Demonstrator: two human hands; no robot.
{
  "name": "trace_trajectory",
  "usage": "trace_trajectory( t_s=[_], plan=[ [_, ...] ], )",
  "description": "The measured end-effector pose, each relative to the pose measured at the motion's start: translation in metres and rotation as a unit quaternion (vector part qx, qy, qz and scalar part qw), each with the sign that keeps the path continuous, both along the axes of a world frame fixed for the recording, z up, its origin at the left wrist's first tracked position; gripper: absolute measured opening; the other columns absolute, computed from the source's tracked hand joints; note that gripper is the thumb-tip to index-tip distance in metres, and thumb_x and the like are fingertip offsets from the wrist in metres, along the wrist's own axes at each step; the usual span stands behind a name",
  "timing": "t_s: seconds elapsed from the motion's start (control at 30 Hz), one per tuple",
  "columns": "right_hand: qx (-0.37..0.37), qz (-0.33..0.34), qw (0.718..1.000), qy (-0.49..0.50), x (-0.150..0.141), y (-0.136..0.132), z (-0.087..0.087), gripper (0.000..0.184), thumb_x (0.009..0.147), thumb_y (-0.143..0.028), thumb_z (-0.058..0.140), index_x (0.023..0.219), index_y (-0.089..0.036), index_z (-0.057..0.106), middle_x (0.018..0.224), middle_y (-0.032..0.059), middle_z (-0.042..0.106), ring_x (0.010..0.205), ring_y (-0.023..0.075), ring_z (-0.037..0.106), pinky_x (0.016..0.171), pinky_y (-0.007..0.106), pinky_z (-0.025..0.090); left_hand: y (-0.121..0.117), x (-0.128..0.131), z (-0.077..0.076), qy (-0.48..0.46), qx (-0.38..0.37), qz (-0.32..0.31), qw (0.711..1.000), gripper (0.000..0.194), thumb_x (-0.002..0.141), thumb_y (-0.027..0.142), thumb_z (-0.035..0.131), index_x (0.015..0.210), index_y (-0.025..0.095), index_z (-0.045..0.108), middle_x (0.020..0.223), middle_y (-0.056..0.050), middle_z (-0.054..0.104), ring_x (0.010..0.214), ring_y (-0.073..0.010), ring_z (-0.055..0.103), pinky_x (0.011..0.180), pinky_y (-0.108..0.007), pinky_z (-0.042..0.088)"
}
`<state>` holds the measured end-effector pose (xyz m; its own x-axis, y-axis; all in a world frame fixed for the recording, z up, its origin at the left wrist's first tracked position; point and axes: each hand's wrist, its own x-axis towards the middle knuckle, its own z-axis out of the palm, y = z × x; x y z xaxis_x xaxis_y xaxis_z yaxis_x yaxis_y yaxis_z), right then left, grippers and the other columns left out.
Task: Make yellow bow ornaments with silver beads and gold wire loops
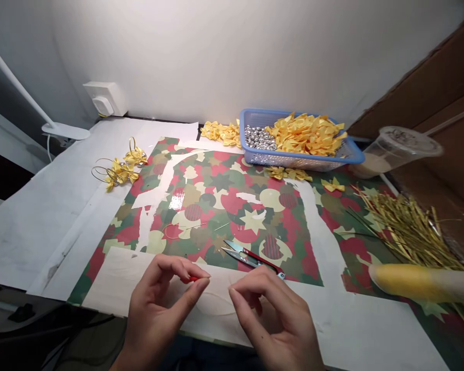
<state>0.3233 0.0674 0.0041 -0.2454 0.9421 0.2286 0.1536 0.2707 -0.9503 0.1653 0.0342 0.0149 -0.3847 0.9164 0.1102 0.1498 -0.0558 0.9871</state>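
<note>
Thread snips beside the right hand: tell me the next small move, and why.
Probably the right hand should pick up the red-handled thread snips. They lie on the patterned paper just beyond its open fingers, while the left hand is occupied, its fingers pinching a small red item.

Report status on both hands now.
Left hand pinching small red item. Right hand open, beside red-handled thread snips. Nothing blocking either hand.

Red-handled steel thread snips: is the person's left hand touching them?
Apart. The head view shows the left hand, pinching a small red item, with green-and-red patterned paper between its fingertips and the red-handled steel thread snips.
</note>
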Motion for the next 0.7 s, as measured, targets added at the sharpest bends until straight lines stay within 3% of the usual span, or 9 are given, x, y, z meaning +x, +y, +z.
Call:
trace_trajectory(
  t_s=[0.3, 0.5, 0.7],
  plan=[
    [-0.028, -0.021, 0.997, 0.067, -0.0025, 0.0019, 0.0014, 0.013, 0.085, -0.016, 0.061, 0.074, -0.021, 0.065, 0.072, 0.0003, 0.060, 0.070, 0.0145, 0.058, 0.066, 0.026, 0.048, -0.0029, 0.0028, 0.0011, 0.040, 0.053, -0.034, 0.997, 0.027, 0.068, 0.005, 0.077, 0.080, 0.028, 0.070, 0.071, 0.007, 0.072, 0.067, -0.0096, 0.069, 0.064, -0.013, 0.057],
    [-0.008, -0.024, 0.997, 0.077, -0.0006, -0.0005, -0.0010, 0.012, 0.084, -0.013, 0.063, 0.078, -0.023, 0.067, 0.073, 0.0014, 0.062, 0.069, 0.0155, 0.060, 0.065, 0.027, 0.050, -0.0045, 0.0078, 0.0039, -0.025, 0.000, 0.014, 1.000, 0.019, 0.066, 0.010, 0.080, 0.071, 0.026, 0.071, 0.066, 0.005, 0.071, 0.064, -0.0124, 0.070, 0.062, -0.016, 0.058],
    [0.015, 0.009, 0.997, 0.069, -0.0004, -0.0042, -0.0023, 0.013, 0.086, -0.012, 0.061, 0.082, -0.022, 0.067, 0.073, 0.0018, 0.061, 0.066, 0.0153, 0.059, 0.059, 0.026, 0.049, -0.0076, 0.0070, 0.0017, -0.011, -0.006, -0.013, 1.000, 0.019, 0.067, 0.011, 0.080, 0.071, 0.027, 0.070, 0.065, 0.005, 0.072, 0.063, -0.0119, 0.070, 0.060, -0.015, 0.057]
  ],
)
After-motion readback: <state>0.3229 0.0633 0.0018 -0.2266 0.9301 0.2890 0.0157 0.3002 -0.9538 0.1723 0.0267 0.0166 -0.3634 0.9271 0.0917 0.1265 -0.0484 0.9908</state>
